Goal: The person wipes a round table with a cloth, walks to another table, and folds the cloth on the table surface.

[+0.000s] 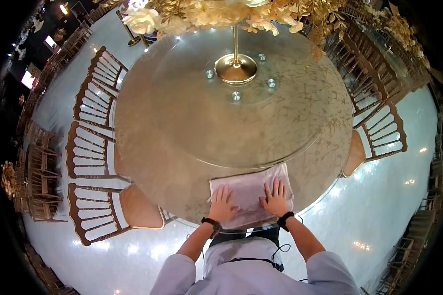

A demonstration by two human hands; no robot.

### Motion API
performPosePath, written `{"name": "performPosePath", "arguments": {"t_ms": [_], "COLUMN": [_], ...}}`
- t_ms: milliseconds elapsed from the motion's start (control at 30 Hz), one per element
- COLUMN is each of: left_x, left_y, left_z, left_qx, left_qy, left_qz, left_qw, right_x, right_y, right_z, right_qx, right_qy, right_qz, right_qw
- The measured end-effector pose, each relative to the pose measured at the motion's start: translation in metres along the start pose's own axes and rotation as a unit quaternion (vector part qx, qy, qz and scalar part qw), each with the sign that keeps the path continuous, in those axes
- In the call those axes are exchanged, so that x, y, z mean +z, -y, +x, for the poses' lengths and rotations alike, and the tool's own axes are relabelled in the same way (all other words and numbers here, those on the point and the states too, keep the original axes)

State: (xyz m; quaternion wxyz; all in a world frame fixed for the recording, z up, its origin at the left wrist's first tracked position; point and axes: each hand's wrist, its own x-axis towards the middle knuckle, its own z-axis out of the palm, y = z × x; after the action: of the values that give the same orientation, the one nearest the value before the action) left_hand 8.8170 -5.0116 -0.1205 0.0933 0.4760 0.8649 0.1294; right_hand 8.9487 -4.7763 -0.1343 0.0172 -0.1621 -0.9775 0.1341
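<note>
A pale pink folded cloth (251, 191) lies flat at the near edge of a round table (152, 113) with a patterned brown top. My left hand (223, 203) rests on the cloth's left half, palm down with the fingers spread. On its right half lies my right hand (274, 197), flat as well, fingers pointing away from me. Neither hand grips the cloth. Just beyond the cloth runs the curved edge of a glass turntable (216, 142).
A gold stand (236, 69) bearing a large flower arrangement (206, 14) rises from the turntable, with several small glass pieces (236, 95) around its base. Wooden chairs (91, 214) line the left side. More chairs (384, 128) stand at the right.
</note>
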Motion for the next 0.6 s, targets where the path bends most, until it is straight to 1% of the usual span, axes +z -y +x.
{"name": "performPosePath", "arguments": {"t_ms": [33,100,167,233,267,300,333,367,400,433,500,600], "left_x": [-0.002,-0.007,-0.008,-0.012,-0.022,-0.019,-0.014,-0.016,-0.020,-0.022,-0.023,-0.021], "left_y": [0.000,0.000,0.002,0.004,0.002,0.004,0.006,0.006,0.004,0.004,0.008,0.016], "left_z": [-0.014,-0.040,-0.054,-0.060,-0.060,-0.064,-0.067,-0.067,-0.064,-0.063,-0.060,-0.058], "left_qx": [0.000,0.032,0.039,0.038,0.023,0.021,0.006,-0.009,-0.016,-0.016,-0.008,0.017], "left_qy": [-0.002,0.017,-0.004,0.004,-0.015,-0.013,-0.022,-0.033,-0.056,-0.057,-0.081,-0.089], "left_qz": [-0.001,-0.034,-0.039,-0.044,-0.067,-0.070,-0.092,-0.113,-0.151,-0.152,-0.157,-0.130], "left_qw": [1.000,0.999,0.998,0.998,0.997,0.997,0.995,0.993,0.987,0.987,0.984,0.987], "right_x": [0.000,-0.001,-0.012,-0.029,-0.029,-0.034,-0.040,-0.043,-0.046,-0.050,-0.057,-0.047], "right_y": [0.005,0.011,0.017,0.014,0.000,-0.006,-0.011,-0.013,-0.015,-0.016,-0.013,-0.020], "right_z": [-0.014,-0.040,-0.057,-0.052,-0.048,-0.044,-0.042,-0.040,-0.039,-0.036,-0.035,-0.035], "right_qx": [-0.001,-0.005,-0.021,-0.036,-0.026,-0.014,-0.051,-0.050,-0.075,-0.100,-0.097,-0.127], "right_qy": [0.017,0.028,0.077,0.069,0.080,0.092,0.024,0.026,0.024,0.022,0.017,0.000], "right_qz": [-0.001,-0.002,0.020,-0.002,0.042,0.088,0.047,0.047,0.041,0.036,0.043,0.034], "right_qw": [1.000,1.000,0.997,0.997,0.996,0.992,0.997,0.997,0.996,0.994,0.994,0.991]}}
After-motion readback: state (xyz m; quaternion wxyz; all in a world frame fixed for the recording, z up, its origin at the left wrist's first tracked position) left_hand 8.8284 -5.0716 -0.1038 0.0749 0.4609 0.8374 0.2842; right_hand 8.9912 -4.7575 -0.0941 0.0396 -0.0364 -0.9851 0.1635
